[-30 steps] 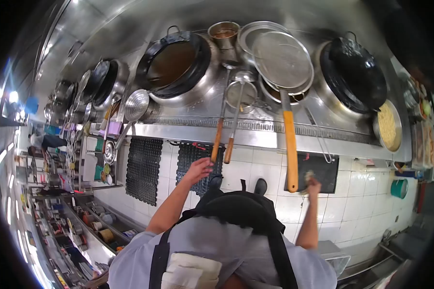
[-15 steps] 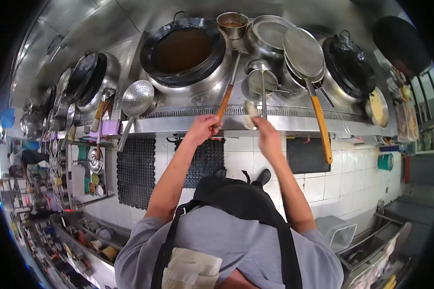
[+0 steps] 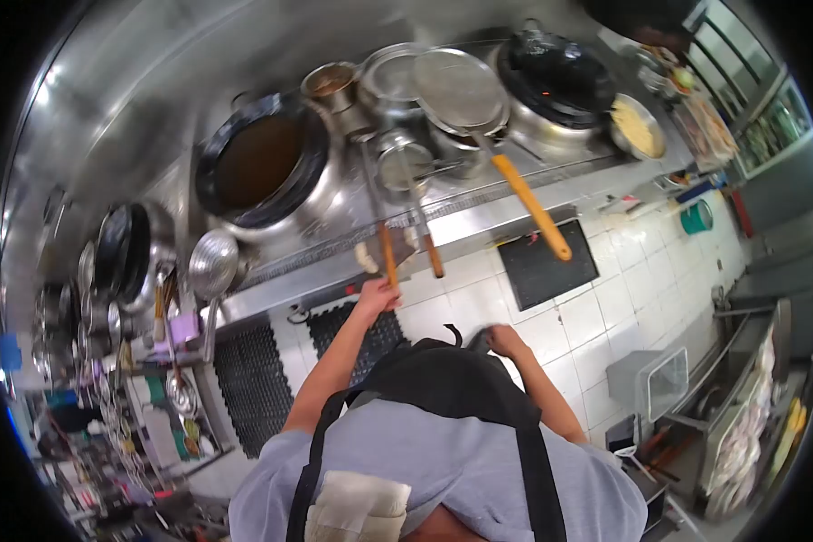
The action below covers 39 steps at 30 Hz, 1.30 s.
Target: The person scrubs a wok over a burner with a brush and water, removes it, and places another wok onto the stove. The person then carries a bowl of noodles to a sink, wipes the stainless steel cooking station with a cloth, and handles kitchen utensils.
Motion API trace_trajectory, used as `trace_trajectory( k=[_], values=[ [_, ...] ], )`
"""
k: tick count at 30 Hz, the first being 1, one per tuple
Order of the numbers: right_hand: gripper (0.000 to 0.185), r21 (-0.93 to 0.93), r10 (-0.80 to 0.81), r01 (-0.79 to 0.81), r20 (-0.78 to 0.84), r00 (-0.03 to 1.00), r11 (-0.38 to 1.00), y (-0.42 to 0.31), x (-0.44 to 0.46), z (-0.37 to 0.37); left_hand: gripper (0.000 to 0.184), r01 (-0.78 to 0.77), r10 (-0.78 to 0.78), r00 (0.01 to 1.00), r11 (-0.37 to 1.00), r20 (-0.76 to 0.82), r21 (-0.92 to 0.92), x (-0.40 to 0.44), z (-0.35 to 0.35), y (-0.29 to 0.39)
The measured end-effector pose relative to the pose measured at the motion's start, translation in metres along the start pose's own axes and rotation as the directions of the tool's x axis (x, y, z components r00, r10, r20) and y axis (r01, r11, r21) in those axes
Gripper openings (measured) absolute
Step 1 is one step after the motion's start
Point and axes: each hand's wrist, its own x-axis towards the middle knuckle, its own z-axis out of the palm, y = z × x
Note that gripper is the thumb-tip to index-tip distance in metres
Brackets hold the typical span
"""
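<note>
Head view, left hand [image 3: 379, 296]: closed around the lower end of the wood-handled utensil [image 3: 387, 256]; by this end grip, the fingers are apparently spared the hot part.
Wood-handled utensil: laid across the counter [image 3: 474, 224], its handle projected past the front edge, presumably for easy reach.
Pale cloth [image 3: 367, 258]: seen just beside that handle; blurred, so whether it is touched by the left hand cannot be told.
Right hand [image 3: 508, 341]: held low beside the black apron [image 3: 443, 384], apart from the counter; the fingers seem curled, but whether anything is gripped cannot be told.
Mesh strainer [image 3: 461, 90]: rested over the cookware, its yellow handle pointed outward, probably so drips are caught.
Wok [image 3: 210, 185]: filled with brown liquid and seated on a round metal base, likely for steadiness.
</note>
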Motion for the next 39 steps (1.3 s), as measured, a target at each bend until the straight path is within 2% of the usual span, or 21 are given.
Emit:
trace_trajectory(
  k=[1,2,3,4,5,7,9,12,15,17,19,22,25,27,29,30,31,33,35,36,39],
  values=[
    [0.032,0.0,0.159,-0.159,0.048,0.986,0.987,0.055,-0.017,0.024,0.04,-0.149,0.205,0.969,0.93,-0.137,0.335,0.003,0.003,-0.009],
    [0.034,-0.017,0.192,-0.192,-0.013,0.981,0.981,0.111,-0.039,0.05,0.05,-0.231,0.445,0.874,0.732,-0.194,0.641,0.008,0.003,-0.016],
    [0.036,-0.032,0.304,-0.304,-0.002,0.953,0.952,0.133,-0.063,0.048,0.063,-0.25,0.52,0.815,0.714,-0.256,0.654,0.019,0.001,-0.024],
    [0.036,0.041,0.341,-0.341,-0.013,0.94,0.939,0.16,-0.088,0.05,0.055,-0.247,0.697,0.67,0.534,-0.255,0.809,-0.005,0.018,0.006],
    [0.036,0.117,0.379,-0.374,-0.015,0.925,0.92,0.182,-0.104,0.049,0.049,-0.301,0.725,0.62,0.572,-0.299,0.763,-0.021,0.035,0.031],
    [0.036,0.189,0.476,-0.473,0.032,0.879,0.861,0.2,-0.129,0.03,0.038,-0.403,0.823,0.51,0.487,-0.251,0.775,-0.032,0.065,0.07],
    [0.036,0.221,0.512,-0.513,0.066,0.857,0.83,0.218,-0.145,0.026,0.03,-0.537,0.793,0.573,0.555,-0.208,0.635,-0.026,0.098,0.099],
    [0.036,0.243,0.504,-0.499,0.044,0.862,0.832,0.244,-0.133,0.012,0.024,-0.661,0.762,0.647,0.576,-0.024,0.48,-0.024,0.177,0.145],
    [0.037,0.352,0.428,-0.388,-0.042,0.903,0.852,0.249,-0.106,-0.012,0.023,-0.786,0.734,0.582,0.397,0.35,0.475,-0.038,0.268,0.191],
    [0.038,0.357,0.353,-0.296,-0.104,0.93,0.886,0.251,-0.086,-0.034,0.025,-0.804,0.586,0.587,0.347,0.558,0.482,-0.035,0.316,0.207],
    [0.036,0.454,0.338,-0.24,-0.147,0.93,0.858,0.257,-0.076,-0.061,0.026,-0.859,0.457,0.511,0.285,0.728,0.425,-0.025,0.362,0.213],
    [0.035,0.516,0.384,-0.221,-0.232,0.894,0.828,0.298,-0.071,-0.071,0.029,-0.857,0.257,0.486,0.325,0.835,0.399,0.0,0.41,0.23],
    [0.029,0.582,0.546,-0.339,-0.224,0.807,0.739,0.328,-0.108,-0.096,0.031,-0.827,0.165,0.507,0.369,0.846,0.424,0.039,0.445,0.251],
    [0.023,0.822,0.775,-0.426,-0.029,0.631,0.377,0.37,-0.128,-0.062,0.031,-0.77,0.087,0.565,0.413,0.82,0.486,0.069,0.457,0.258],
    [0.018,0.635,0.849,-0.643,-0.038,0.528,0.428,0.413,-0.16,-0.012,0.03,-0.686,0.006,0.624,0.482,0.782,0.544,0.101,0.47,0.267],
    [0.015,0.613,0.888,-0.721,0.066,0.455,0.324,0.422,-0.177,0.005,0.029,-0.676,-0.028,0.61,0.504,0.792,0.538,0.12,0.476,0.269],
    [0.015,0.773,0.903,-0.632,0.229,0.364,0.059,0.426,-0.196,0.019,0.027,-0.664,-0.061,0.597,0.521,0.8,0.536,0.137,0.484,0.268],
    [0.015,0.835,0.882,-0.527,0.359,0.305,-0.158,0.418,-0.226,0.012,0.025,-0.606,-0.125,0.577,0.598,0.807,0.525,0.183,0.51,0.269],
    [0.016,0.87,0.908,-0.429,0.359,0.217,-0.241,0.411,-0.238,0.014,0.023,-0.487,-0.186,0.568,0.709,0.801,0.51,0.226,0.54,0.261],
    [0.017,0.886,0.915,-0.37,0.363,0.175,-0.28,0.403,-0.239,0.019,0.023,-0.488,-0.185,0.555,0.717,0.811,0.498,0.244,0.562,0.263],
    [0.022,0.894,0.871,-0.204,0.438,0.223,-0.398,0.399,-0.224,0.023,0.022,-0.274,-0.082,0.728,0.875,0.681,0.399,0.286,0.634,0.268]
  ],
)
